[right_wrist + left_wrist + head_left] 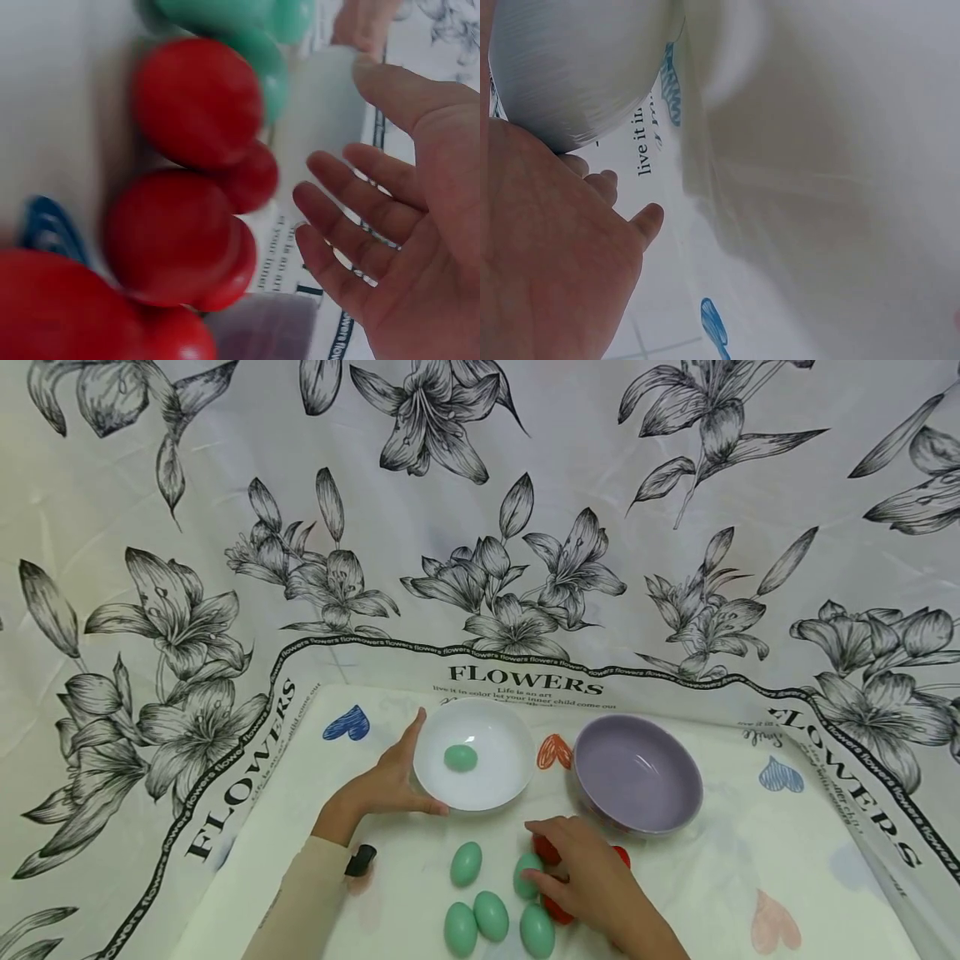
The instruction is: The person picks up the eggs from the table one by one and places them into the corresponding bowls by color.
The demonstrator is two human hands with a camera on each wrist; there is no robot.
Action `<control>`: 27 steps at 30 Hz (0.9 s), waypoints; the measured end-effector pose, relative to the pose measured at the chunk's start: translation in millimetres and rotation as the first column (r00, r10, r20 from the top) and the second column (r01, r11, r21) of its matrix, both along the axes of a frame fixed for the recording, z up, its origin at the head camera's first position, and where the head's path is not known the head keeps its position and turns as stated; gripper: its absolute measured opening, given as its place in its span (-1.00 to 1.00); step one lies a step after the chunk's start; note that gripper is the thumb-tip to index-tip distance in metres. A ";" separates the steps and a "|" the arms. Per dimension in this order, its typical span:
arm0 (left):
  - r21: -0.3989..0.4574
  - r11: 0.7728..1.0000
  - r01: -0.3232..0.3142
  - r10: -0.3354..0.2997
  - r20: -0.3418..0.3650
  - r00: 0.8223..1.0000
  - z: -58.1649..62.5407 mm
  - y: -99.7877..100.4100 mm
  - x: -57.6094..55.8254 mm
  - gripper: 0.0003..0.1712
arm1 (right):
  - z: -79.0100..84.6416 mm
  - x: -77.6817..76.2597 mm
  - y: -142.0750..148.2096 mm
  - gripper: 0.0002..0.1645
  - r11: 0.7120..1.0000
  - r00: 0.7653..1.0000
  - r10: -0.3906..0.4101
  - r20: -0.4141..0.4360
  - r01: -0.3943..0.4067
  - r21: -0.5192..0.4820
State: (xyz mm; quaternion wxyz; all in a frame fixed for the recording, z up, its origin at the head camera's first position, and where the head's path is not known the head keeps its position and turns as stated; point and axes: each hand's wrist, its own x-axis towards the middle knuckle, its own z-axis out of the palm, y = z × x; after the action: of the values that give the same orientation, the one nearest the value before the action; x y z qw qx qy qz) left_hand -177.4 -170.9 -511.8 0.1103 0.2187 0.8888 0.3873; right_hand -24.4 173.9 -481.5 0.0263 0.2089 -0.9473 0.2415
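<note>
Backdrop: white fabric [465, 518] rising all round, line-drawn black lilies [435, 418] across it, FLOWERS lettering [525, 680] along the lower part.
Tabletop: pale cloth [720, 885], printed hearts [347, 724] scattered over it in blue, orange and pink.
White bowl [498, 777]: toward the far side of the cloth, one green egg [461, 757] lying inside it, a touch left of the middle.
Left hand [386, 783]: spread wide against the bowl's left side, thumb at the near rim.
Right hand [585, 877]: fingers parted, nothing in its grasp, low over the red pieces [196, 101], thumb right by a green egg; whether it touches, I can't tell.
Green eggs [467, 864]: five on the cloth, nearer me than the white bowl, one partly behind my thumb.
Red cluster: smooth, rounded, crowded together beside the greens, mostly under my right hand from above, slightly blurred up close.
Purple bowl [637, 777]: right of the white one, just beyond the reds.
</note>
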 end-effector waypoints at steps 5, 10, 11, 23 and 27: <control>0.012 1.000 -0.003 0.003 0.003 1.000 0.0 -1.3 0.8 0.91 | -11.3 13.3 1.5 -0.22 0.999 0.998 0.006 0.058 -0.008 0.036; 0.022 1.000 0.006 -0.006 -0.006 1.000 -1.5 -1.2 0.8 0.89 | -13.2 17.3 1.6 -0.20 0.998 0.997 -0.006 0.083 0.001 0.056; 0.021 1.000 0.005 -0.005 -0.006 1.000 -1.5 -1.2 0.9 0.89 | -12.9 17.6 1.4 -0.20 0.998 0.997 -0.006 0.076 0.001 0.061; 0.010 1.000 0.008 -0.008 -0.004 1.000 1.8 -1.1 1.0 0.89 | -9.3 17.0 -10.7 -0.22 0.975 0.999 0.018 0.048 -0.028 0.223; 0.008 1.000 0.009 -0.009 0.003 1.000 2.1 0.1 1.0 0.89 | -8.3 18.2 -14.2 -0.25 0.970 0.999 0.014 0.031 -0.021 0.242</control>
State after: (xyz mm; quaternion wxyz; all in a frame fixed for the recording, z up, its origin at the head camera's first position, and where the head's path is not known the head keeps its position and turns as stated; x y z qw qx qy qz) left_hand -176.4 -170.9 -509.8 0.1124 0.2225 0.8861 0.3908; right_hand -6.1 159.7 -489.8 -0.0151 0.2156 -0.9681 0.1271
